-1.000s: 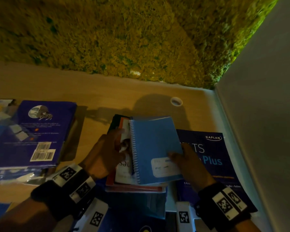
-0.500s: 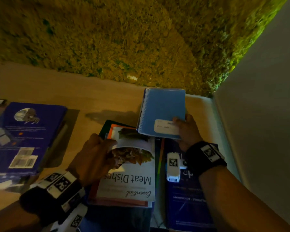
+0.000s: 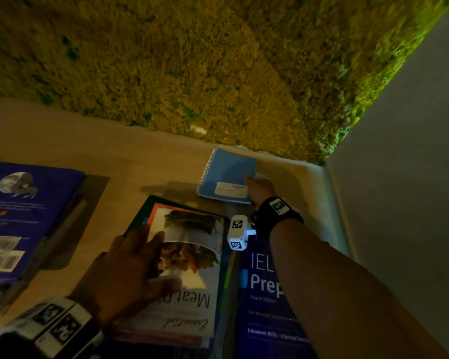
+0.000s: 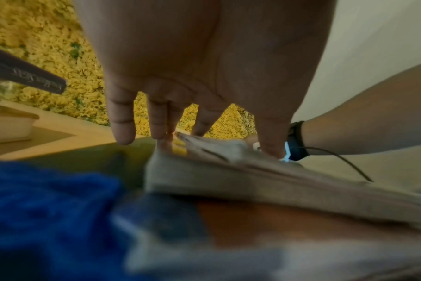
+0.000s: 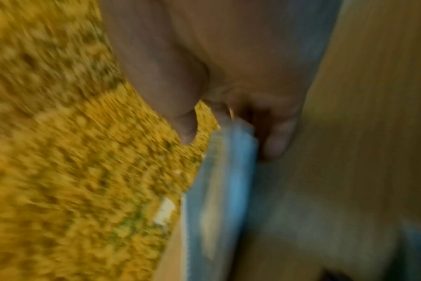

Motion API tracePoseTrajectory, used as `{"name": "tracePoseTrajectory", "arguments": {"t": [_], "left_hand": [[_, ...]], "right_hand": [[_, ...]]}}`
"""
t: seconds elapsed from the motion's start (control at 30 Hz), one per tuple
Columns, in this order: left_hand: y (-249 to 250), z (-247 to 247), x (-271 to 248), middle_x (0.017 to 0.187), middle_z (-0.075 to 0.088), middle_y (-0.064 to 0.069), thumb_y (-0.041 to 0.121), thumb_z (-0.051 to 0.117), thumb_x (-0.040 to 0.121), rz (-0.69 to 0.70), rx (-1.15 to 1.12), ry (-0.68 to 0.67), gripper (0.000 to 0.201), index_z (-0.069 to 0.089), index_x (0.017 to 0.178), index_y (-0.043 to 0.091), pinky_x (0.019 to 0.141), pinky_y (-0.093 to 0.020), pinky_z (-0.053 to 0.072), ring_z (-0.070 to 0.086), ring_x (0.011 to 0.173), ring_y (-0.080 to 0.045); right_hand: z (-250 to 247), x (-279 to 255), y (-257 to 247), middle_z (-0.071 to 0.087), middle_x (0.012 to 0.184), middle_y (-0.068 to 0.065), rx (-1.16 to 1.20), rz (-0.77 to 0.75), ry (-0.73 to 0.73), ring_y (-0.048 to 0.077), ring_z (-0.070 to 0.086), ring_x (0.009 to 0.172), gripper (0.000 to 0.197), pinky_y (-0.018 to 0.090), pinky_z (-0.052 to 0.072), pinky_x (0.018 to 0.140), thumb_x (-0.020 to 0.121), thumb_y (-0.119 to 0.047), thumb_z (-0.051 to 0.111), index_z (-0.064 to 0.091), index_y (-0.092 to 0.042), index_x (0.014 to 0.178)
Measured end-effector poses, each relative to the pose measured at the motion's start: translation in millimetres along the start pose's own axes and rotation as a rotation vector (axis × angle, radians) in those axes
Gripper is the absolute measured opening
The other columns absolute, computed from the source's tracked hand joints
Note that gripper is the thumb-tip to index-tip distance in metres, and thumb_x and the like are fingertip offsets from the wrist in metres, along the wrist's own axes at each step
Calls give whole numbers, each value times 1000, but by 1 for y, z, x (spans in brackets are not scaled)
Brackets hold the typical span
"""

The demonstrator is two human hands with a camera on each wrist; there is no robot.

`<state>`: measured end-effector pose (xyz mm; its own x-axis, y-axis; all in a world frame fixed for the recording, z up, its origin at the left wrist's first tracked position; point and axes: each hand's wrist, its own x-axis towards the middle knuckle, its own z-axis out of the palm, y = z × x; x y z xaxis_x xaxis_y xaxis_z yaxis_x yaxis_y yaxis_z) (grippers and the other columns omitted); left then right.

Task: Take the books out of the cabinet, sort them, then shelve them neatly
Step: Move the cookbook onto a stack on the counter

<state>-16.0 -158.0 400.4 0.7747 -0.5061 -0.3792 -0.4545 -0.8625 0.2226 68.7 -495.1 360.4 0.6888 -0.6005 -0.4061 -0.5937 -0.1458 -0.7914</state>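
Note:
A light blue spiral notebook (image 3: 227, 176) lies at the far right of the wooden surface, close to the moss wall. My right hand (image 3: 257, 186) holds its right edge; in the blurred right wrist view my fingers (image 5: 278, 140) pinch the notebook (image 5: 219, 186). My left hand (image 3: 138, 260) rests with straight fingers on the "Meat Dishes" cookbook (image 3: 189, 278), which tops a stack. In the left wrist view the fingertips (image 4: 156, 131) touch the cookbook's lifted cover (image 4: 219, 152). A dark blue IELTS Prep book (image 3: 262, 307) lies right of the stack, under my right forearm.
A dark blue book (image 3: 24, 216) with a barcode sits on a pile at the left. A yellow-green moss wall (image 3: 192, 60) backs the surface, and a pale panel (image 3: 399, 177) closes the right side. Bare wood (image 3: 101, 156) shows between the piles.
My right hand carried the blue notebook off the stack and away to the far right corner by the moss wall. The cookbook cover came into view, and my left hand flattened on it.

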Motion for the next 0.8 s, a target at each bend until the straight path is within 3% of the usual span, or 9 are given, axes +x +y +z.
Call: {"name": "tracePoseTrajectory", "arguments": {"t": [0.1, 0.2, 0.27, 0.33, 0.43, 0.5, 0.6, 0.7, 0.8], "left_hand": [[-1, 0, 2, 165, 4, 3, 98, 27, 63, 4, -3, 20, 114, 3, 157, 38, 114, -46, 35, 18, 146, -23], [-1, 5, 8, 157, 21, -1, 102, 21, 54, 13, 24, 76, 119, 13, 154, 38, 105, -48, 40, 31, 136, -27], [1, 8, 12, 149, 31, -4, 99, 31, 59, 4, 33, 137, 109, 23, 150, 38, 99, -49, 44, 39, 128, -30], [-1, 13, 18, 143, 40, -8, 91, 38, 68, 27, 46, 193, 97, 33, 146, 35, 92, -48, 48, 47, 120, -34], [-14, 20, 27, 142, 47, -12, 70, 36, 83, 114, -22, 244, 77, 45, 144, 26, 89, -47, 49, 51, 118, -36], [-20, 17, 31, 146, 45, -10, 56, 48, 92, 122, -149, 241, 64, 44, 147, 23, 98, -44, 47, 48, 126, -32], [-24, 14, 35, 142, 52, -11, 38, 64, 92, 187, -213, 276, 56, 52, 142, 16, 103, -40, 45, 50, 128, -29], [-27, 15, 35, 136, 58, -9, 40, 67, 91, 256, -214, 279, 51, 60, 135, 16, 101, -34, 46, 55, 123, -27], [-30, 16, 30, 138, 56, -6, 42, 63, 92, 279, -171, 272, 50, 57, 136, 19, 99, -40, 49, 57, 120, -27]], "right_hand": [[-17, -33, -1, 67, 119, 12, -169, -193, 74, 30, 64, 105, 32, 40, 51, 89, 101, -29, 54, 67, -6, 120], [-27, -109, 12, 64, 88, 8, -18, -249, -100, 25, 61, 80, 16, 38, 51, 69, 101, -30, 57, 66, -17, 97], [-24, -161, 26, 67, 86, 12, -153, -206, -345, 28, 65, 74, 32, 35, 50, 65, 102, -44, 57, 65, -13, 103], [-9, -191, 47, 71, 104, 13, -305, -222, -448, 30, 71, 86, 50, 34, 56, 72, 98, -53, 58, 62, -9, 121], [10, -206, 69, 69, 120, -6, -153, -233, -381, 17, 69, 109, 33, 43, 60, 91, 95, -44, 69, 55, -34, 123], [15, -208, 71, 72, 116, -6, -20, -152, -343, 19, 71, 109, 23, 42, 62, 83, 99, -32, 66, 55, -39, 117], [12, -212, 66, 73, 110, 1, 53, -113, -239, 22, 73, 100, 14, 38, 62, 75, 102, -21, 61, 57, -32, 110], [6, -214, 62, 73, 101, 8, 168, -64, -214, 22, 73, 84, 7, 36, 62, 66, 103, -14, 58, 59, -21, 105], [4, -216, 63, 74, 91, 10, 277, -4, -227, 22, 72, 75, 8, 38, 59, 64, 104, -10, 54, 61, -14, 103]]}}
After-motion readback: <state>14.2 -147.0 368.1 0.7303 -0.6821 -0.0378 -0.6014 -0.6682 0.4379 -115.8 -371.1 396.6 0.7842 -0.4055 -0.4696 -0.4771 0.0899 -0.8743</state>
